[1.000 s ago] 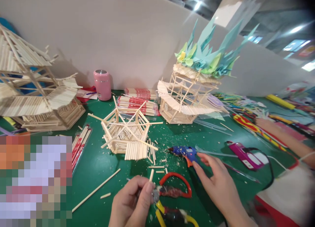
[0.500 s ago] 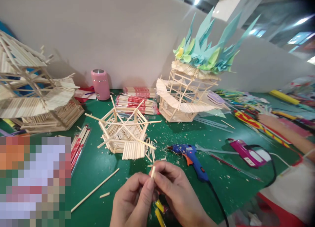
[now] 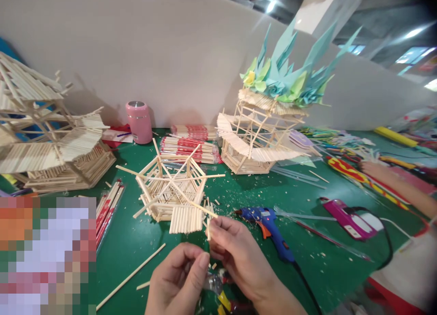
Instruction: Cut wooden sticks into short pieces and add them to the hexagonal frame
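My right hand (image 3: 235,256) pinches a short wooden stick (image 3: 209,231) upright, just in front of a small hexagonal stick frame (image 3: 170,192) with a flat panel of sticks (image 3: 186,219) at its near side. My left hand (image 3: 179,281) is curled beside it with the fingers drawn together; what they hold, if anything, is hidden. Under both hands lie cutters with yellow handles (image 3: 223,301). A blue glue gun (image 3: 269,226) lies on the green table (image 3: 143,233) to the right of my hands.
A large stick pagoda (image 3: 51,142) stands at the left, another with green paper leaves (image 3: 262,133) at the back. A pink can (image 3: 139,122), packs of chopsticks (image 3: 186,149), a long loose stick (image 3: 131,276), a magenta tool (image 3: 344,217) and another person's forearm (image 3: 399,190) are around.
My right hand came from the glue gun to my left hand, took the short stick from it and raised it toward the small frame. The red-handled tool is now hidden beneath my hands.
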Tool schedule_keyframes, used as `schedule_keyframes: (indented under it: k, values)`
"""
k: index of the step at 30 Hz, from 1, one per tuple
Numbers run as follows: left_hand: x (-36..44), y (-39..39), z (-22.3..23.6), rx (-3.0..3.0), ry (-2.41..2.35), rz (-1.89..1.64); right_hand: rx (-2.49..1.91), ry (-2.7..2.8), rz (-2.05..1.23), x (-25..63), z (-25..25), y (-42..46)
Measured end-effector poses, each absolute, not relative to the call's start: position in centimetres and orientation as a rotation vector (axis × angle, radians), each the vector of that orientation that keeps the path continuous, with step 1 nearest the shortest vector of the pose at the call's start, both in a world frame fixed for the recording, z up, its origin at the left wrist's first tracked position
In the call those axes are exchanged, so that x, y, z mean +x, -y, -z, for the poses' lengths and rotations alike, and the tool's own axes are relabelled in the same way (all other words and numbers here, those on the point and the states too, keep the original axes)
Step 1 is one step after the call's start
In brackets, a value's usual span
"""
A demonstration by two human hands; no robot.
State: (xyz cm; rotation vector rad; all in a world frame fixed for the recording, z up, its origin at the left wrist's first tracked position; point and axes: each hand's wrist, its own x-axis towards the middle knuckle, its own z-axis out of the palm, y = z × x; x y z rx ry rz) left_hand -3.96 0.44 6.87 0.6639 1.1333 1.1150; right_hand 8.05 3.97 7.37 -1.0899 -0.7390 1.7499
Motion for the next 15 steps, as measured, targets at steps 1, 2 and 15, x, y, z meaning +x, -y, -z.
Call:
schedule_keyframes:
  k: [1, 2, 15]
  values:
    - [-4.0, -0.6, -6.9, 0.669, -1.125, -1.12, -1.09, 0.732, -1.752, 8.0, -7.3, -4.1]
    - [-4.0, -0.7, -7.0, 0.665, -1.128, -1.135, -1.09, 0.725, -1.751, 7.9, -7.3, -4.2]
    - [-3.0, -1.4, -5.8, 0.454, -1.056, -1.147, -1.095, 0.707, -1.749, 7.7, -6.5, -4.2]
